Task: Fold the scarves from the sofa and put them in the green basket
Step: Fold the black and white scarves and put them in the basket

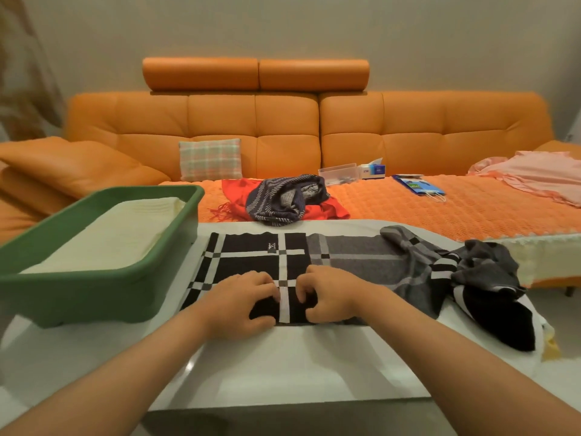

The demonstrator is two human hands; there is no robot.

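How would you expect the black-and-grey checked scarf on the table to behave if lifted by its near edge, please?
Probably floppy: the checked scarf lies flat at left but crumples into soft folds at right. Lifted, it would likely sag and trail. Its thick-looking knit is probably not slippery.

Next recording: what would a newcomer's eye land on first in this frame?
The big orange sofa fills the back, with a striped scarf heaped on a red scarf on its seat. In front, the left hand and right hand grip the near edge of a black-and-grey checked scarf spread on the white table. At left, the green basket holds a folded cream cloth.
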